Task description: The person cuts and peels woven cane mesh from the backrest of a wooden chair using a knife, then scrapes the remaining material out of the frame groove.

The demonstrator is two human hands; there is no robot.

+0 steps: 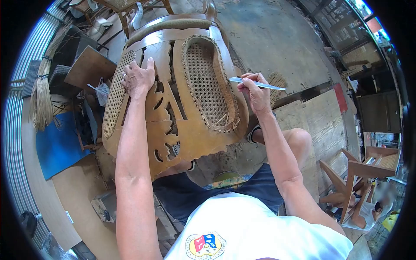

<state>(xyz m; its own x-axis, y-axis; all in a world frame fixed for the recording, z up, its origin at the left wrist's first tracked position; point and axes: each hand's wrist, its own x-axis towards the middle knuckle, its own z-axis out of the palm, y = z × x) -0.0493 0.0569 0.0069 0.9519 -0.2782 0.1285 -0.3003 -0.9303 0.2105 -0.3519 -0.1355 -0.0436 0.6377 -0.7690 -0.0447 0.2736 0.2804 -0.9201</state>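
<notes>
A carved wooden chair back (195, 141) with woven cane panels lies in front of me, over my knees. My left hand (138, 78) rests on it with fingers spread, at the edge of the left cane panel (113, 108). My right hand (255, 93) is closed round a slim, pale blue, blade-like tool (274, 87), whose tip points left toward the wooden rim. Beside that tip is the oval cane panel (201, 73), rough along its border. Loose cane strands (223, 119) stick up at its lower end.
A piece of woven cane (277, 82) lies on the floor at right, near plywood sheets (316, 125). Bundled cane strands (42, 95) hang at left above a blue sheet (58, 141). A wooden chair (353, 171) and another person (362, 214) are at lower right.
</notes>
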